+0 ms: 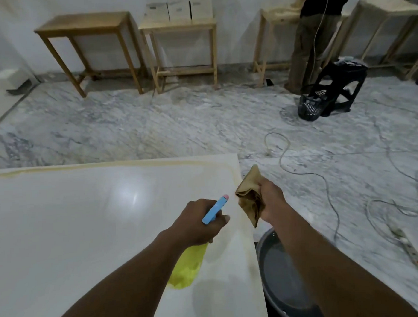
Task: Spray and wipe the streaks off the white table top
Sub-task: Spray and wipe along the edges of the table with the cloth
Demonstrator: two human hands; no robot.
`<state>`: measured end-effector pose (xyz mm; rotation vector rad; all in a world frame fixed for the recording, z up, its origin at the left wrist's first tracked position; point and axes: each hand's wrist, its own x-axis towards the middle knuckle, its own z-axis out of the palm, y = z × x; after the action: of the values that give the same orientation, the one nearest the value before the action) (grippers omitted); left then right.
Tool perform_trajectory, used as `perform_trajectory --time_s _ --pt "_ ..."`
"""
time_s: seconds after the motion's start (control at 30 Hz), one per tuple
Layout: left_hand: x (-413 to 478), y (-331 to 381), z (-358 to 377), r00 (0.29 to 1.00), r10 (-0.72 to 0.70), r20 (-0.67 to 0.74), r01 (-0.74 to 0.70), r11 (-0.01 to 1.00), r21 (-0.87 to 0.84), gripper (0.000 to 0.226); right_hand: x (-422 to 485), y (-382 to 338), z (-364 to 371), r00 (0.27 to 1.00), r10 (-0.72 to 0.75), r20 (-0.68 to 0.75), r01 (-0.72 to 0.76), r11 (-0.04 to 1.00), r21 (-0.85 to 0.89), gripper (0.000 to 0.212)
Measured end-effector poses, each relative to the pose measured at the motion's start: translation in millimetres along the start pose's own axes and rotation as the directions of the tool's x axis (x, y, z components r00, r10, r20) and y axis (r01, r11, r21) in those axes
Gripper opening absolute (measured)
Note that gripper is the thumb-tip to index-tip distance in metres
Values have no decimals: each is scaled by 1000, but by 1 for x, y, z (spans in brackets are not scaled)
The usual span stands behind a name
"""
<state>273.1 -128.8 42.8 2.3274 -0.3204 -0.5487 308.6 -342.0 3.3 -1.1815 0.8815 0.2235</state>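
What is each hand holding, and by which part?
The left hand grips the spray bottle at its neck; the right hand clutches the brown cloth around its middle.

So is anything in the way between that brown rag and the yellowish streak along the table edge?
Nothing visible. The crumpled brown cloth, gripped in the right hand, hangs just off the right edge of the white table top, beside the tan streak. The left hand holds the blue-and-yellow spray bottle to one side, not between them.
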Motion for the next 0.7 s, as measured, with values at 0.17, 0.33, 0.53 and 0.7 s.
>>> perform_trajectory --time_s 0.17,0.33,0.53,0.7 --pt "32 -20 5 963 -71 -261 11 974 -225 32 86 -34 53 917 -398 -41 309 770 -559 45" --pt "66 -35 10 924 -90 -372 -33 949 -312 33 181 -24 88 877 -432 211 330 221 -918 61" --pt "90 -47 17 915 -93 -393 -60 931 -360 29 227 -5 104 852 -394 344 349 -62 -935 65" --pt "100 -50 20 924 -86 -373 -53 937 -346 28 238 23 96 754 -532 385 408 -80 -909 60"
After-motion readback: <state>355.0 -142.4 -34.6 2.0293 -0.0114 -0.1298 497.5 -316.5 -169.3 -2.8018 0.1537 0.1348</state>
